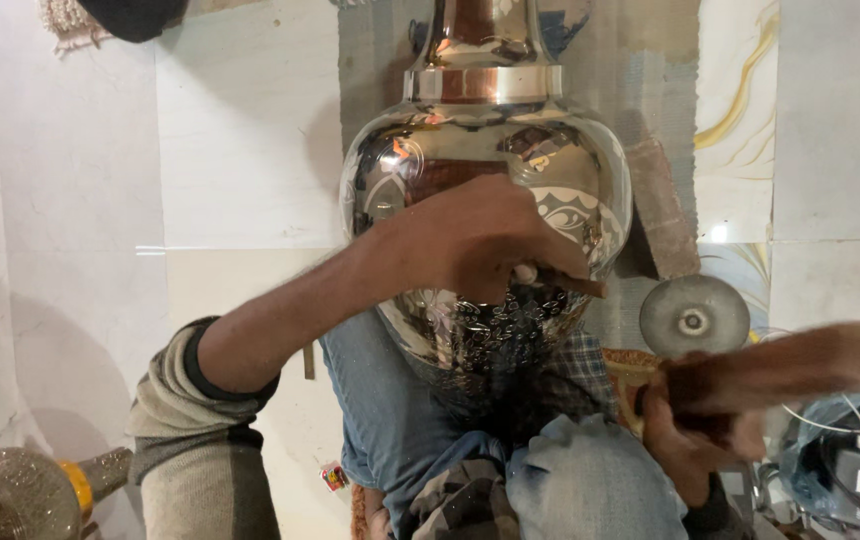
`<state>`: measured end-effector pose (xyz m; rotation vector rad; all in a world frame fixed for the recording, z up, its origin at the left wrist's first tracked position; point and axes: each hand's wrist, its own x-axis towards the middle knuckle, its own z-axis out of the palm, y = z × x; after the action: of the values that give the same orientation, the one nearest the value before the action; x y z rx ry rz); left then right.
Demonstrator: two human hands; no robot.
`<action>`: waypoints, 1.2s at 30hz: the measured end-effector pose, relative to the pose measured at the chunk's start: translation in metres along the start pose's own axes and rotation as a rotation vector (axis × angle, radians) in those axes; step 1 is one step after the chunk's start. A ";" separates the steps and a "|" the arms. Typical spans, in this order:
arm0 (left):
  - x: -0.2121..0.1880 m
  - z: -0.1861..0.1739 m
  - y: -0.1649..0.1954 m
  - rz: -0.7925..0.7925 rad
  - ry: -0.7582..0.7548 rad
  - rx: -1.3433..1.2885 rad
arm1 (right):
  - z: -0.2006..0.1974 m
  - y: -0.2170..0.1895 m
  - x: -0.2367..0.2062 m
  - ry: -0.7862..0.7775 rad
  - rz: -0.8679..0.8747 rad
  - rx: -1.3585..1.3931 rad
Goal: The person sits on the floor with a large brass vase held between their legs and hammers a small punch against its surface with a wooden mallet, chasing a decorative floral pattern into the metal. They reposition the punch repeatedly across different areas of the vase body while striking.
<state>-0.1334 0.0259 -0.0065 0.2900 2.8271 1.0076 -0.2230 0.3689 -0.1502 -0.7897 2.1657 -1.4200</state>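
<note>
At the far left, low in the corner, a rounded shiny metal vessel (0, 495) with a yellow part beside it lay on the pale floor (90, 200), well apart from your work. Just right of it your striped knit sleeve (190, 440) rose from the bottom edge, pushed up above the elbow, and your bare forearm ran up and to the right across the view.

Your left hand (485, 240) was curled narrow around a slim engraving tool (570, 283), its dark tip poking out to the right of your fingers and touching the belly of the large polished metal pot (480, 160). The pot lay in the middle, its neck with a copper-coloured band pointing away from you and its lower body resting against your jeans-clad knees (390, 400). A band of fine engraved pattern showed just under your hand; your hand and forearm hid a good part of the pot's front.

A checked cloth (570, 365) sat between the pot and your lap. Further right, a round grey metal disc (693, 317) lay on the floor beside the pot. At the far right your right hand (680, 440) was closed on a brown wooden mallet (780, 365), blurred and held well apart from the pot. Below it, dark equipment with white cables (845, 450) lay in the corner.
</note>
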 end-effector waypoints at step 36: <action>0.019 -0.008 0.010 0.326 -0.130 -0.031 | 0.072 0.062 -0.038 0.169 -0.086 0.180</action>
<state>-0.1523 0.0328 0.0049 0.8020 2.6971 1.0441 -0.1637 0.3645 -0.2336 -0.7271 2.1092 -1.7544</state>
